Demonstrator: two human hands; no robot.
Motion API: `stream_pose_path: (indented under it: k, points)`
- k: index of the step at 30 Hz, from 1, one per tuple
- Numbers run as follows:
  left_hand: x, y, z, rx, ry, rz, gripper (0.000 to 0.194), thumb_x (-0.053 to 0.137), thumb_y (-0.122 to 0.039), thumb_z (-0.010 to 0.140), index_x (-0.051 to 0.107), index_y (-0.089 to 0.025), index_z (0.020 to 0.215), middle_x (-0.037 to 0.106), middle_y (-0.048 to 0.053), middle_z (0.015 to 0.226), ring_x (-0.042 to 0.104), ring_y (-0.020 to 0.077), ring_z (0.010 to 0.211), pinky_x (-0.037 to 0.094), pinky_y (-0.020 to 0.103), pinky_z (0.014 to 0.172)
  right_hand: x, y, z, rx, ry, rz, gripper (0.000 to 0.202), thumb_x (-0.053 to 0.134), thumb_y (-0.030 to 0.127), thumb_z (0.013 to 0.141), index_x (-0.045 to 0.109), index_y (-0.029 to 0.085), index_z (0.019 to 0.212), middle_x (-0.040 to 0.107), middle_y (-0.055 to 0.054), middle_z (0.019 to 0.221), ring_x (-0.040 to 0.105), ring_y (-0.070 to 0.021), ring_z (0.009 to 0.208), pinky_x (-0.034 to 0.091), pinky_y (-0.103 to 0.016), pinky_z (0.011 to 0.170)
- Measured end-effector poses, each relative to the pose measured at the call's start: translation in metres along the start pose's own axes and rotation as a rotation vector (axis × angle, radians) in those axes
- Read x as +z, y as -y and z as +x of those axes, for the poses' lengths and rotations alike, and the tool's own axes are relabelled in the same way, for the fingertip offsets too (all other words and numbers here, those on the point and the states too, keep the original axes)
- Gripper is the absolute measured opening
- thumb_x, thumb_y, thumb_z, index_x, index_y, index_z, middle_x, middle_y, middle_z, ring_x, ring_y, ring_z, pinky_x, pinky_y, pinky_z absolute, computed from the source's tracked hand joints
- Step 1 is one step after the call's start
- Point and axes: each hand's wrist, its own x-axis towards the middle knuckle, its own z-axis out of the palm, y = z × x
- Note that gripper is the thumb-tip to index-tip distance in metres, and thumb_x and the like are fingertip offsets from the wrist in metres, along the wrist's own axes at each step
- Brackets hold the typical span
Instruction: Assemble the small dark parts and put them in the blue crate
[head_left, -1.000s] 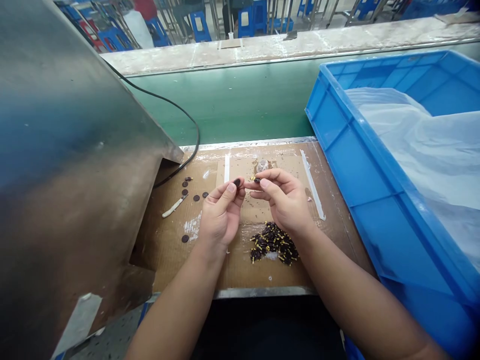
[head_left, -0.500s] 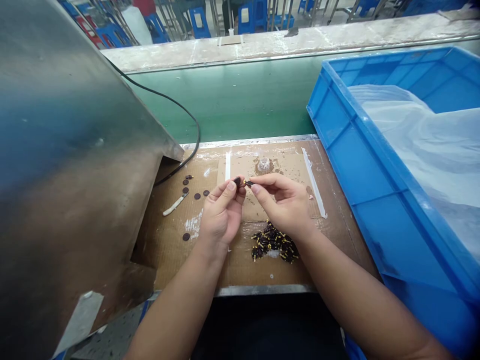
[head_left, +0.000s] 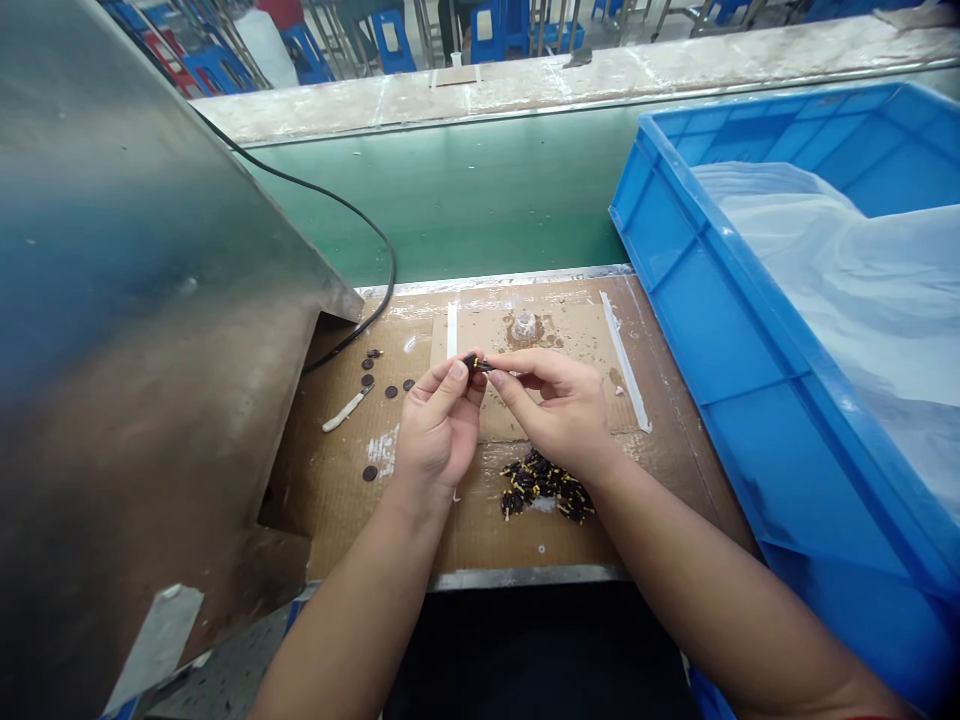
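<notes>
Between the thumb and fingers of my left hand [head_left: 439, 425] is a small dark round disc [head_left: 469, 361]. My right hand [head_left: 559, 405] pinches a small dark piece with a yellow tip [head_left: 484, 366], its tip against the disc. Whether the two are joined, I cannot tell. Below my right hand lies a pile of dark pieces with yellow ends [head_left: 544, 485]. Several loose dark discs [head_left: 370, 473] are scattered on the cardboard to the left of my left hand, beside a knife with a whitish wrapped handle [head_left: 345, 412].
Cardboard [head_left: 465, 540] covers the bench, with a small clear cup [head_left: 524, 326] on it. A metal housing [head_left: 165, 300] with a black cable [head_left: 330, 190] stands at left. On the right is a blue crate [head_left: 720, 320] with white sheeting [head_left: 840, 260]. A green belt [head_left: 465, 200] runs behind.
My right hand has brought the yellow-tipped piece left, up against the disc in my left hand. The whole view has shifted slightly.
</notes>
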Motion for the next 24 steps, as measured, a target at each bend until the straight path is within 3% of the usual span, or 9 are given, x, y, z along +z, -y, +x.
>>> stream_pose_path:
  k: [5, 12, 24]
  points:
    - [-0.0019, 0.0005, 0.0009, 0.005, 0.008, 0.025, 0.018, 0.089, -0.023, 0.069, 0.078, -0.021, 0.083, 0.076, 0.002, 0.095, 0.069, 0.0101, 0.091, 0.055, 0.022, 0.091, -0.0009, 0.0013, 0.0004, -0.017, 0.008, -0.05, 0.018, 0.068, 0.019, 0.09, 0.075, 0.022, 0.107, 0.077, -0.003, 0.106, 0.072, -0.0159, 0.094, 0.063, -0.031, 0.079]
    - [-0.0014, 0.0043, 0.0002, 0.064, 0.009, 0.095, 0.017, 0.089, -0.024, 0.069, 0.078, -0.022, 0.083, 0.076, 0.002, 0.095, 0.069, 0.0113, 0.092, 0.054, 0.023, 0.092, -0.0052, 0.0018, 0.001, -0.218, 0.001, -0.255, 0.019, 0.065, 0.016, 0.092, 0.075, 0.024, 0.105, 0.078, -0.001, 0.106, 0.073, -0.0166, 0.098, 0.06, -0.036, 0.092]
    - [0.0005, 0.0069, -0.001, 0.096, 0.003, 0.167, 0.02, 0.089, -0.029, 0.07, 0.078, -0.022, 0.084, 0.076, 0.004, 0.097, 0.07, 0.0122, 0.092, 0.055, 0.026, 0.094, -0.008, 0.0049, 0.0022, -0.235, 0.01, -0.299, 0.018, 0.062, 0.015, 0.094, 0.075, 0.021, 0.106, 0.078, -0.004, 0.106, 0.073, -0.0162, 0.098, 0.06, -0.034, 0.091]
